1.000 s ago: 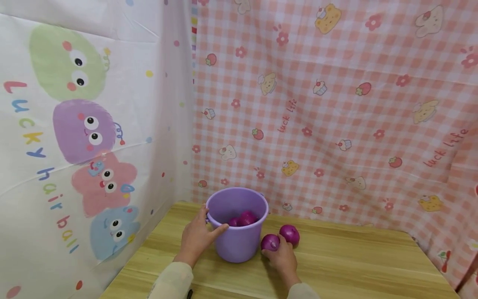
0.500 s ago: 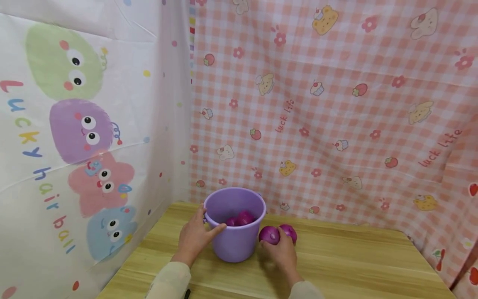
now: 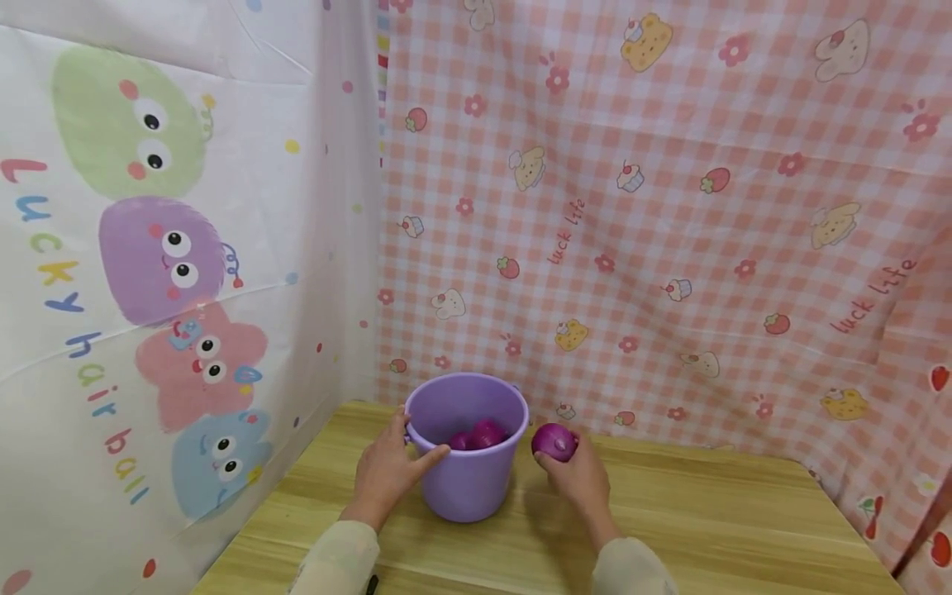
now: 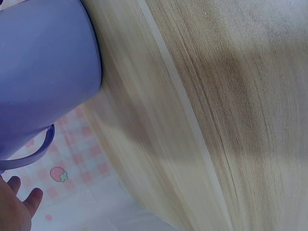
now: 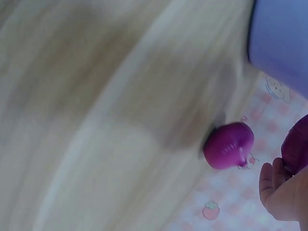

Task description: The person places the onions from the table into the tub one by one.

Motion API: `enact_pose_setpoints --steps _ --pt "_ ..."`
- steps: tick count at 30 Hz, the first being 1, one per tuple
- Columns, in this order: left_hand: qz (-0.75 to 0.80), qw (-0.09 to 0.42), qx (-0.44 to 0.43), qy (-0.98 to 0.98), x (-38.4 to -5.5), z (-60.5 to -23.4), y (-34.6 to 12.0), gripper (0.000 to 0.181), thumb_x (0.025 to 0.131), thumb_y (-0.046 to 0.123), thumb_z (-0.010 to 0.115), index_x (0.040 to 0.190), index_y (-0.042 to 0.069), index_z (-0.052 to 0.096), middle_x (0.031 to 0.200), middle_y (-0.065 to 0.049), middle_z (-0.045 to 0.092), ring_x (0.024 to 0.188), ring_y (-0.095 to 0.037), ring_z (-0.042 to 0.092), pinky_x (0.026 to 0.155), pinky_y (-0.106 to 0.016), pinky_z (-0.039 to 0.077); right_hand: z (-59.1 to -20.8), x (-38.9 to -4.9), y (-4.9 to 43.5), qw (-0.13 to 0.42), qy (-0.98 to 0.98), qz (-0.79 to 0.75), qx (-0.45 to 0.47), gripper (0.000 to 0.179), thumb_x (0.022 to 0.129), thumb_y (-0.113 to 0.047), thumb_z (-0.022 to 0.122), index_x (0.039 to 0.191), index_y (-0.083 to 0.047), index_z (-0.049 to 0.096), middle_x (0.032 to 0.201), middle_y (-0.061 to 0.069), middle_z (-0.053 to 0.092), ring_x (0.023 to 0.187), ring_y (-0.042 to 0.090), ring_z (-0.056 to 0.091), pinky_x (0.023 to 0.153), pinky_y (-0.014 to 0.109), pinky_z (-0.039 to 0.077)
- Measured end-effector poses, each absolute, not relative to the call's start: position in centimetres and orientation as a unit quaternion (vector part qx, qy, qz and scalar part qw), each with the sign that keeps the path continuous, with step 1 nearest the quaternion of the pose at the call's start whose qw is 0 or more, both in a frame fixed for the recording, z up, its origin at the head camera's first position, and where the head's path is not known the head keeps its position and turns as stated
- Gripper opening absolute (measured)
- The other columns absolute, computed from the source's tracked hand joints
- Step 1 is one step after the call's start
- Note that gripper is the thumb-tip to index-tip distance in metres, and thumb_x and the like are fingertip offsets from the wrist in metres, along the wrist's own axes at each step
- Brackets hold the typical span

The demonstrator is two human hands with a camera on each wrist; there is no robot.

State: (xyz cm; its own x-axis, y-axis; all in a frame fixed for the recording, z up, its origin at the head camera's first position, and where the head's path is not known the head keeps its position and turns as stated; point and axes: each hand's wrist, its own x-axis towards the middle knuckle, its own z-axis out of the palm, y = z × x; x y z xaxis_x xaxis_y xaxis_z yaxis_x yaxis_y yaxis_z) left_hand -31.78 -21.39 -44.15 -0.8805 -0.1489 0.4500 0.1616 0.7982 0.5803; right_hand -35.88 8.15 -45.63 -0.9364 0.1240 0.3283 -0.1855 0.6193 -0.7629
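A purple bucket (image 3: 467,483) stands upright on the table, with red onions (image 3: 487,434) lying inside; its wall hides how many. My left hand (image 3: 387,471) holds the bucket's left side, thumb at the front rim and fingers by the side handle (image 4: 36,154). To the right of the bucket, my right hand (image 3: 580,479) grips a red onion (image 3: 554,444) and keeps it raised off the table. Another red onion (image 5: 228,145) rests on the table in the right wrist view. In the head view, that one is hidden behind the right hand and its onion.
The wooden table (image 3: 714,512) extends to the right of the hands. A pink checked cloth (image 3: 669,248) hangs behind it, and a white cartoon-printed cloth (image 3: 297,207) hangs along the left. A small dark object (image 3: 373,585) shows by the left sleeve.
My right hand has lifted its onion off the table and moved it up and slightly right, in front of the other onion. The left hand stays on the bucket.
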Motion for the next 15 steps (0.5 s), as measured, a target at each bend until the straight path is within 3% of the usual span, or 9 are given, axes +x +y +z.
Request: enact_pose_setpoints --steps 3,10,15 --pt "-0.318 0.242 -0.001 -0.917 -31.8 -44.1 -21.3 0.101 0.078 0.065 0.072 0.151 0.004 0.037 0.138 -0.020 0.057 0.117 -0.038 0.060 0.092 -0.060 0.047 -44.6 -36.0 8.6 0.183 -0.883 0.432 0.018 0.071 0.081 -0.037 0.080 0.132 0.004 0.051 0.120 0.026 0.061 0.106 0.041 0.062 0.086 0.056 0.049" --pt "-0.314 0.233 0.003 -0.920 -31.8 -44.1 -21.3 0.109 0.074 0.080 0.062 0.150 0.004 0.039 0.144 -0.019 0.051 0.120 -0.038 0.058 0.095 -0.060 0.045 -42.6 -36.7 9.3 0.195 -0.885 0.422 0.015 0.074 0.082 -0.040 0.078 0.136 0.002 0.049 0.122 0.027 0.060 0.108 0.042 0.061 0.085 0.059 0.049" --pt "-0.314 0.235 0.004 -0.920 -31.9 -44.1 -21.3 0.111 0.074 0.080 0.062 0.151 0.004 0.037 0.143 -0.019 0.052 0.119 -0.039 0.058 0.094 -0.059 0.046 -40.8 -36.9 9.3 0.203 -0.882 0.425 0.014 0.073 0.083 -0.044 0.077 0.136 -0.003 0.050 0.121 0.025 0.061 0.107 0.040 0.062 0.085 0.057 0.050"
